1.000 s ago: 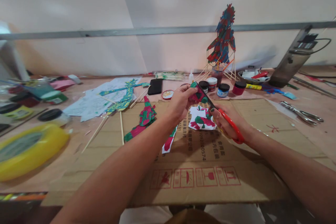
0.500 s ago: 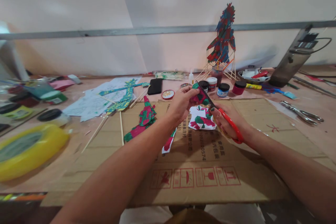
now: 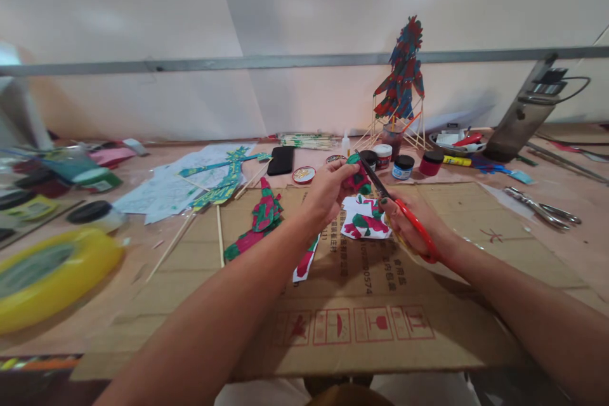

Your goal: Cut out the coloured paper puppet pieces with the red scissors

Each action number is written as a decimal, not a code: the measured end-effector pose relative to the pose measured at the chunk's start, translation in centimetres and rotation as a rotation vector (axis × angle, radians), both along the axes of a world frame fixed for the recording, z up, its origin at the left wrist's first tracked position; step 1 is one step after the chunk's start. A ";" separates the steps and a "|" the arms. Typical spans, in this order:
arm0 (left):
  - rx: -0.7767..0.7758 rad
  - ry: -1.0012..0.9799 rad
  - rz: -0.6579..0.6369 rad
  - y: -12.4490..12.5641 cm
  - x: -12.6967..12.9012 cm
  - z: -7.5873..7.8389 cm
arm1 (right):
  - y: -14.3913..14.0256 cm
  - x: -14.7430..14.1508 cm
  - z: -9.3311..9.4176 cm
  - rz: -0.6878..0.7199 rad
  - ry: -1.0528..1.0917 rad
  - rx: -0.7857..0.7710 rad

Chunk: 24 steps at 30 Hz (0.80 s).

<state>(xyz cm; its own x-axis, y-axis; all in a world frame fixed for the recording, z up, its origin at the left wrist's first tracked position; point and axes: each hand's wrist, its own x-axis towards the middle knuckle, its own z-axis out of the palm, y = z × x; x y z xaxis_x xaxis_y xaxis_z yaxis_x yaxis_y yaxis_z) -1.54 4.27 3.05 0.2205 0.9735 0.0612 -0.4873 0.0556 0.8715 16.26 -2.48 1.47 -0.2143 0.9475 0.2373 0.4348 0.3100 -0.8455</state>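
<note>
The left hand [image 3: 333, 189] pinches a red and green paper [image 3: 360, 183] between thumb and fingers, holding it up above the cardboard [image 3: 476, 336]. The right hand [image 3: 413, 223] grips the scissors [image 3: 419, 231] by their red handles, blades pointing up and left along the paper's right edge; whether they are cutting into it I cannot tell.

Just below the paper, a white-edged scrap [image 3: 365, 223] in the same colours lies on the cardboard. A narrow strip [image 3: 306, 261] lies by the left forearm, and farther left is a layered cutout [image 3: 266, 206], partly hidden by that arm.

The cardboard lies on the table [image 3: 561, 171]. Behind the hands stand 4 jars [image 3: 403, 168], with a feathery red and blue tower [image 3: 404, 73] on thin sticks beyond. A black phone [image 3: 280, 160] lies left of a round lid [image 3: 303, 175]. At far left is a yellow roll [image 3: 90, 266]; at right, a bottle [image 3: 516, 120] leans.
</note>
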 end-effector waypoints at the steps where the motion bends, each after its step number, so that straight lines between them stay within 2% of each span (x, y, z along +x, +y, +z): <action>1: -0.011 -0.003 0.006 0.1 0.0 0.0 | 0.1 0.0 -0.1 -0.004 -0.001 -0.005; 6: -0.017 -0.037 0.028 0.3 -0.2 0.1 | 0.7 0.5 -1.3 -0.049 0.038 -0.032; 8: -0.008 -0.035 -0.001 0.2 -0.1 0.1 | 0.9 0.7 -1.6 -0.057 0.046 -0.046; 12: 0.015 -0.016 -0.104 -0.2 0.0 0.3 | 0.8 0.9 -1.1 -0.027 0.000 -0.058; 16: 0.027 0.032 -0.146 -0.4 -0.1 0.4 | 0.6 1.0 -0.7 0.014 -0.032 -0.031; 21: 0.039 0.077 -0.220 -0.3 -0.5 0.7 | 0.6 1.1 -0.9 -0.011 -0.055 0.002; 24: 0.036 0.099 -0.227 -0.2 -0.5 0.9 | 0.7 1.1 -0.7 0.008 -0.125 0.071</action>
<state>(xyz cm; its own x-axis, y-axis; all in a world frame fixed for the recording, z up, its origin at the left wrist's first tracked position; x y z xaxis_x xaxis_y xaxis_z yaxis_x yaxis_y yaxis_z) -2.07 4.04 3.97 0.4400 0.8959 0.0619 -0.3782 0.1223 0.9176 17.40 -1.75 0.75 -0.2535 0.9276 0.2745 0.5328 0.3708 -0.7607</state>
